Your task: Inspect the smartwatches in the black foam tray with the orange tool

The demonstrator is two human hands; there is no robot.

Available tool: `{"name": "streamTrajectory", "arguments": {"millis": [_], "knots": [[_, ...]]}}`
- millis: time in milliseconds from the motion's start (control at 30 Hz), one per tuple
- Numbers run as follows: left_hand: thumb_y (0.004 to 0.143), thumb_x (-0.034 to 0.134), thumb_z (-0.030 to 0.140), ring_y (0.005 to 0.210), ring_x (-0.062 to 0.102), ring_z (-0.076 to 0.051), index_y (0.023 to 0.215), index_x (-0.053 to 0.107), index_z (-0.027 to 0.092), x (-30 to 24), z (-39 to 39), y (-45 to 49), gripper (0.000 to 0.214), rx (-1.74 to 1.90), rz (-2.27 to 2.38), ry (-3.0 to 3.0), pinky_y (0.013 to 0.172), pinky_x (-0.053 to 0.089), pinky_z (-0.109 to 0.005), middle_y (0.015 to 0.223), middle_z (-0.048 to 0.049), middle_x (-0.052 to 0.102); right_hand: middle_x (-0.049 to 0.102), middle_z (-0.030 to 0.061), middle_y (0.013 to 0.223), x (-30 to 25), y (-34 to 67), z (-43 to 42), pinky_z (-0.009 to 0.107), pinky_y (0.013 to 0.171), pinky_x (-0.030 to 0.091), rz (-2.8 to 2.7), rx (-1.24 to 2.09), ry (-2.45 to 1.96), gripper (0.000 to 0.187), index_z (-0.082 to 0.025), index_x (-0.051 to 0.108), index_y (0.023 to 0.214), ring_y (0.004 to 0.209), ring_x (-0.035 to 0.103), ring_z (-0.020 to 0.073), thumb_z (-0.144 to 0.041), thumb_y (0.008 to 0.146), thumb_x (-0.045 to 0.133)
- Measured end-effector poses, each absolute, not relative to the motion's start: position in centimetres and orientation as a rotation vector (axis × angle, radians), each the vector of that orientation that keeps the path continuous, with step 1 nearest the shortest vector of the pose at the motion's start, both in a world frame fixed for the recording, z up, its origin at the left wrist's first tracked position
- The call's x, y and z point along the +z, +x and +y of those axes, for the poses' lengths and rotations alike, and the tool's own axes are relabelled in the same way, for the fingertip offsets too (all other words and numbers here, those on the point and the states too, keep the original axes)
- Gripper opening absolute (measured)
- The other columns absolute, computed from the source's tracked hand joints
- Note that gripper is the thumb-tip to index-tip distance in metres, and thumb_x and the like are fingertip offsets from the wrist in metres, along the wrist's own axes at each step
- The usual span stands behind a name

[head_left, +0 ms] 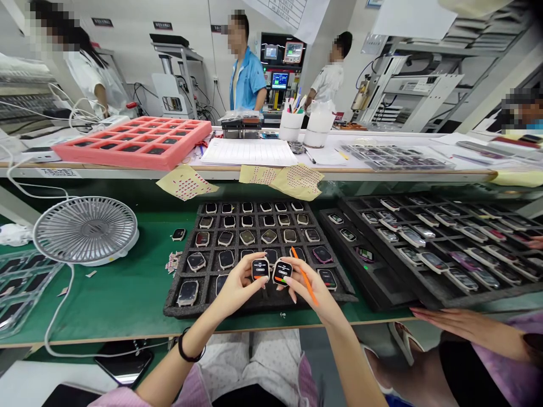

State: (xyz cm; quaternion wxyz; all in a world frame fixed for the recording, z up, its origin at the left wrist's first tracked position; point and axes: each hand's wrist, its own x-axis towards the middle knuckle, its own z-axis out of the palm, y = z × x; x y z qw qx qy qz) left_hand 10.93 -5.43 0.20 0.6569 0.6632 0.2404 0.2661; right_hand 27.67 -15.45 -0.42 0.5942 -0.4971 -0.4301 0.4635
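Observation:
My left hand [238, 287] is closed on a smartwatch [260, 268] with its screen lit, the thumb at the screen's lower edge. A second lit smartwatch [282, 272] is gripped by my right hand [311, 285], thumb on its lower right. The two watches are side by side, nearly touching. An orange pen [306, 280] slants across the back of my right hand, tucked between the fingers. Beneath both hands lies a black foam tray [178, 311] with rows of smartwatches in square pockets; my hands cover some of the pockets.
A round fan [85, 229] stands left, near a loose watch [179, 233] and paper scraps [173, 262]. More watch trays [382, 288] lie right, beside a co-worker's hand [452, 322]. The shelf ahead holds a pink foam tray [169, 161] and a pen cup [291, 124]. Several people are beyond.

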Motion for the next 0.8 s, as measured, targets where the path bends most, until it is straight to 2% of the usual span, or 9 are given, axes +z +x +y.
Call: {"name": "streamTrajectory", "arguments": {"millis": [200, 267, 367, 533, 667, 800], "knots": [[0.08, 0.064, 0.028, 0.098, 0.059, -0.02, 0.126, 0.046, 0.02, 0.2, -5.37, 10.77, 0.049, 0.593, 0.542, 1.537, 0.078, 0.051, -0.029, 0.111, -0.0084, 0.061, 0.059, 0.0067, 0.102, -0.21, 27.55, -15.38, 0.021, 0.043, 0.045, -0.997, 1.096, -1.159, 0.04, -0.024, 0.051, 0.117, 0.077, 0.065, 0.0178, -0.031, 0.08, 0.066], [0.083, 0.061, 0.03, 0.092, 0.06, -0.019, 0.126, 0.046, 0.02, 0.31, -5.39, 10.75, 0.047, 0.593, 0.527, 1.519, 0.075, 0.051, -0.028, 0.111, -0.0084, 0.059, 0.06, 0.0068, 0.101, -0.29, 27.57, -15.33, 0.021, 0.043, 0.044, -1.001, 1.094, -1.164, 0.04, -0.024, 0.051, 0.118, 0.076, 0.065, 0.0177, -0.032, 0.081, 0.065], [0.086, 0.055, 0.036, 0.082, 0.059, -0.016, 0.124, 0.048, 0.02, 0.52, -5.43, 10.81, 0.042, 0.601, 0.516, 1.471, 0.063, 0.05, -0.024, 0.111, -0.009, 0.057, 0.06, 0.0067, 0.099, -0.5, 27.59, -15.25, 0.021, 0.044, 0.044, -1.006, 1.078, -1.164, 0.037, -0.023, 0.052, 0.118, 0.071, 0.064, 0.0158, -0.034, 0.084, 0.062], [0.085, 0.055, 0.041, 0.069, 0.057, -0.012, 0.121, 0.052, 0.02, 0.45, -5.39, 10.84, 0.041, 0.603, 0.535, 1.473, 0.044, 0.037, -0.017, 0.101, -0.0069, 0.058, 0.06, 0.0042, 0.089, -0.6, 27.47, -15.02, 0.022, 0.042, 0.042, -0.979, 1.049, -1.199, 0.035, -0.021, 0.055, 0.112, 0.06, 0.061, 0.013, -0.038, 0.082, 0.062], [0.089, 0.048, 0.045, 0.055, 0.053, -0.008, 0.122, 0.052, 0.021, 0.25, -5.23, 10.74, 0.041, 0.586, 0.574, 1.501, 0.038, 0.03, -0.017, 0.086, -0.0028, 0.058, 0.058, 0.0, 0.075, -0.27, 27.3, -14.94, 0.022, 0.041, 0.041, -0.946, 1.038, -1.227, 0.032, -0.021, 0.058, 0.105, 0.053, 0.057, 0.0116, -0.04, 0.08, 0.065], [0.09, 0.044, 0.047, 0.053, 0.057, -0.01, 0.111, 0.058, 0.017, 0.2, -5.11, 10.75, 0.04, 0.599, 0.594, 1.506, 0.037, 0.031, -0.017, 0.076, -0.0019, 0.059, 0.058, 0.0013, 0.07, 0.08, 27.14, -15.04, 0.023, 0.04, 0.04, -0.954, 1.011, -1.216, 0.029, -0.02, 0.06, 0.102, 0.055, 0.06, 0.0149, -0.044, 0.086, 0.055]]}}
